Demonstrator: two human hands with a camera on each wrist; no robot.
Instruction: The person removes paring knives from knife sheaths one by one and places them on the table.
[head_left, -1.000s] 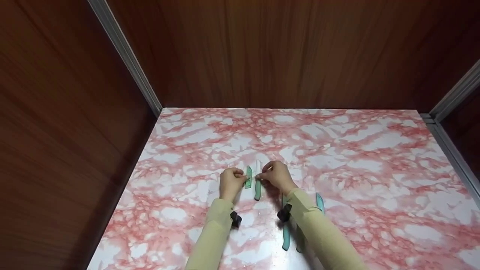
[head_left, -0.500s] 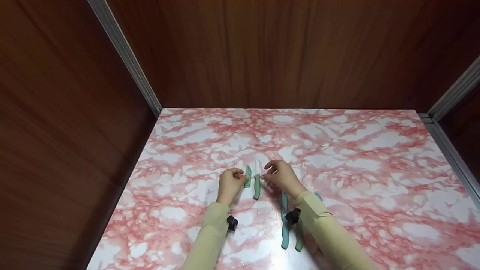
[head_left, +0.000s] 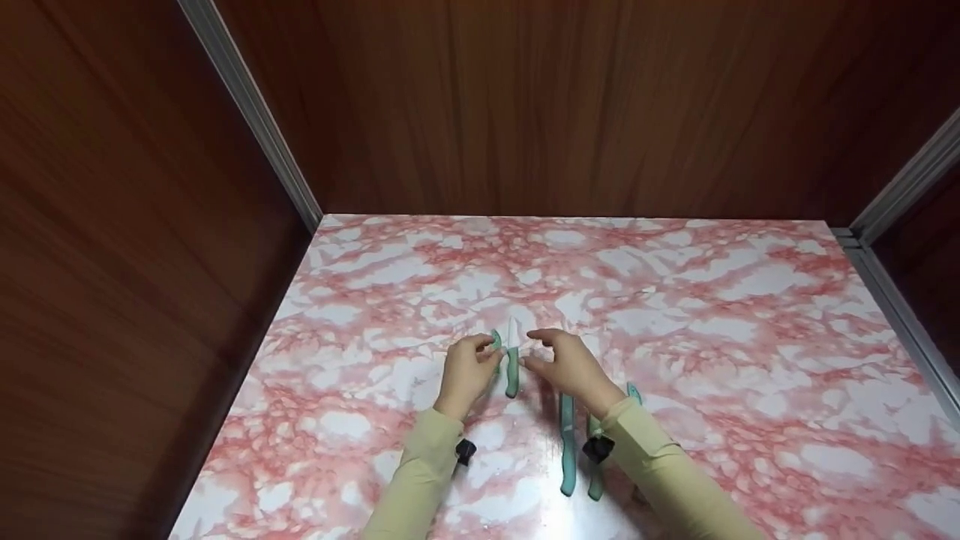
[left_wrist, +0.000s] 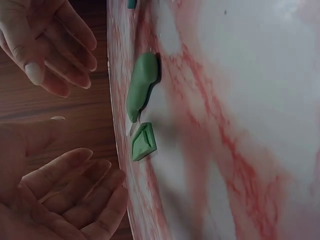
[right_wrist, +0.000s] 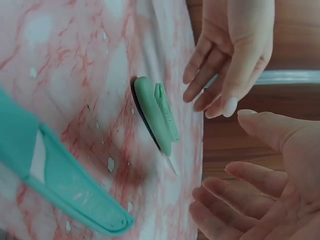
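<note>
Looking at a knife [head_left: 513, 373] on the surface [head_left: 675, 300], pointed blade-first away from the person, just right of the sheath [right_wrist: 168, 115] and smack between an empty, loose-fingered left hand [head_left: 466, 371] and an equally empty, loose-fingered right hand [head_left: 571, 367], honestly too even to pick the nearer.

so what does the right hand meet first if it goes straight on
Likely the small green-handled knife, around its blade, though the right hand looks raised and might pass over it.

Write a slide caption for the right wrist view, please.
Left hand and right hand open above a green knife and green cover, a turquoise knife nearby.
</note>
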